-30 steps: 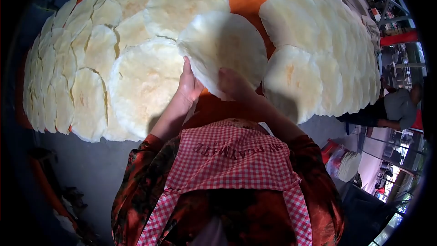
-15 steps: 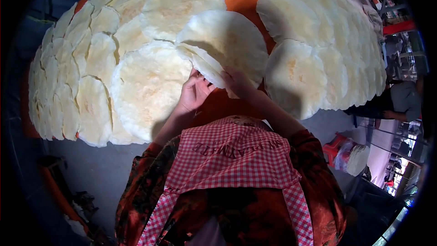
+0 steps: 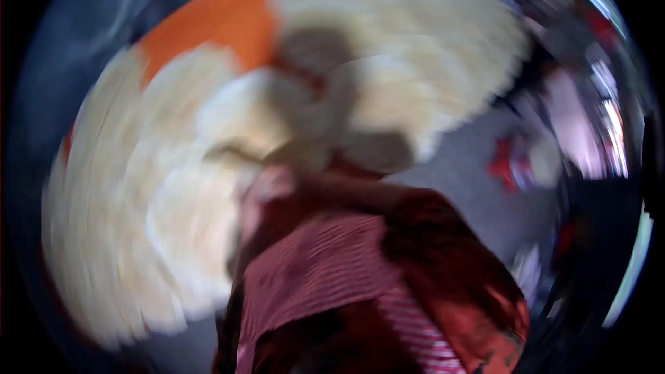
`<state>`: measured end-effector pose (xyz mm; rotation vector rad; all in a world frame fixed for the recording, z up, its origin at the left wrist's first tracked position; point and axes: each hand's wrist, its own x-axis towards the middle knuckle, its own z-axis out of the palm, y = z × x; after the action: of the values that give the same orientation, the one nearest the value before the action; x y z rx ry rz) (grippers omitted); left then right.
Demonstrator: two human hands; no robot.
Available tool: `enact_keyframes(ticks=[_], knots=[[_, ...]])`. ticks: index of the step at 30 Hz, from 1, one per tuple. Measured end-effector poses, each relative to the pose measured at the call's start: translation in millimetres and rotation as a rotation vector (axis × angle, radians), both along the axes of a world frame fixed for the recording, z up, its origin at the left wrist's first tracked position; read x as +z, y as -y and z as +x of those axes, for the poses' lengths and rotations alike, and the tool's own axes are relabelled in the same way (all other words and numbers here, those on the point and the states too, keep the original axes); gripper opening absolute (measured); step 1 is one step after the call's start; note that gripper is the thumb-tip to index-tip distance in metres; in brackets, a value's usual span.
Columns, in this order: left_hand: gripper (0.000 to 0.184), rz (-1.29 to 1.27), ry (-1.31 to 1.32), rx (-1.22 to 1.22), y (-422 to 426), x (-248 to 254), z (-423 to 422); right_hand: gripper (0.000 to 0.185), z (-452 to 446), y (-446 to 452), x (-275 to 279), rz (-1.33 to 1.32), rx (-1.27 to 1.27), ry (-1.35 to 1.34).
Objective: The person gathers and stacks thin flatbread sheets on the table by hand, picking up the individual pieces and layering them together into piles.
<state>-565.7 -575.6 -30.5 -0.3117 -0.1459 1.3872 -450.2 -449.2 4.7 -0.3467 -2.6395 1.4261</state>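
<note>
Strong motion blur covers the view. Many thin round flatbreads (image 3: pixel 194 215) overlap on an orange surface (image 3: pixel 215 21), with another group of flatbreads (image 3: pixel 415 34) at the upper right. My right hand (image 3: pixel 280 181) is a smear near the centre, in front of the breads; its fingers cannot be made out. My left hand (image 3: pixel 251 201) seems to be just beside and below it, equally smeared. A flatbread (image 3: pixel 242 118) lies just beyond my hands, and whether either hand holds one is too blurred to tell.
A head-shaped shadow falls over the middle breads. At the right, a red stool (image 3: pixel 504 164) with a pale round bundle (image 3: pixel 544 161) stands on the grey floor (image 3: pixel 464 156). Blurred bright shapes and dark fabric lie at the far right edge.
The whole view has swung and rotated, so the breads and orange surface appear turned and shifted. My hands now appear lower and further left; the folded bread edge is no longer distinct.
</note>
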Motion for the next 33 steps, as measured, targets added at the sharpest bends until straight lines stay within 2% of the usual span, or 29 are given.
enact_keyframes(ticks=[1, 2, 3, 4, 5, 14, 22, 29, 33], knots=[[0.032, -0.123, -0.187, 0.021, -3, 10, 3, 0.021, -6, 7, -5, 0.003, -0.037, -0.026], [0.032, -0.367, -0.857, 0.130, -16, 25, 13, 0.021, -11, 9, -7, 0.015, -0.072, -0.054], [0.032, -0.451, -1.173, 0.116, -25, 35, 19, 0.021, -16, 8, -13, 0.018, -0.106, -0.071], [0.031, -0.489, -1.352, 0.101, -26, 44, 24, 0.020, -16, -1, -16, 0.021, -0.160, -0.077], [0.031, -0.452, -1.414, 0.065, -35, 47, 31, 0.020, -13, -6, -15, 0.026, -0.202, -0.082], [0.030, -0.229, -1.691, -0.193, -55, 55, 61, 0.017, 18, -36, -9, 0.016, -0.481, -0.146], [0.028, -0.163, -1.793, -0.276, -59, 59, 70, 0.015, 34, -45, -7, 0.011, -0.558, -0.163], [0.027, -0.225, -1.846, -0.198, -44, 68, 24, 0.014, 46, -64, -12, 0.005, -0.626, -0.146], [0.027, -0.483, -1.721, 0.052, 15, 70, -70, 0.014, 38, -76, -32, -0.036, -0.633, -0.110]])
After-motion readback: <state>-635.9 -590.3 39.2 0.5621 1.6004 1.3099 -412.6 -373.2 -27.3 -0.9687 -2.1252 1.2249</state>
